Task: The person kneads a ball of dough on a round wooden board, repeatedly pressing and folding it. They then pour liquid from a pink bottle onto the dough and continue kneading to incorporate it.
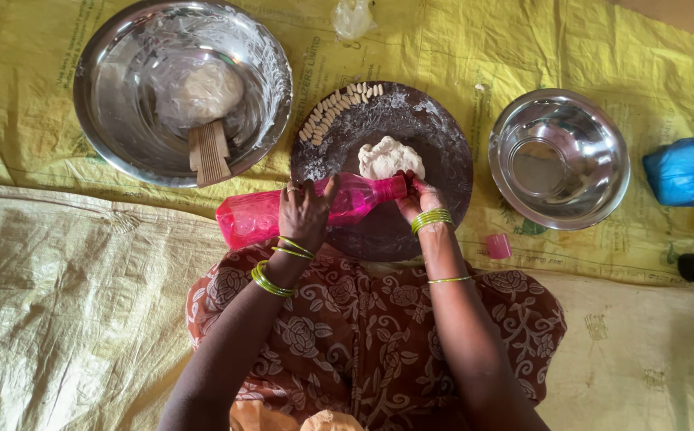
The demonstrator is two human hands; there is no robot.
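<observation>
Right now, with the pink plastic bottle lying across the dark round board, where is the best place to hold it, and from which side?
Probably at its two ends, from above. The pink plastic bottle lies on its side across the dark round board, so its long round body offers a wide end and a narrow neck. The left hand already rests on the body and the right hand holds the neck, near the white dough lump.

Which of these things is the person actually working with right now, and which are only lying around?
In use:
- pink bottle, laid flat, held by left hand and right hand
- lump of dough
- dark round board
- row of small shaped pieces on the board's edge

Lying about:
- large steel bowl with dough and wooden comb
- smaller steel bowl
- pink cap
- blue bag
</observation>
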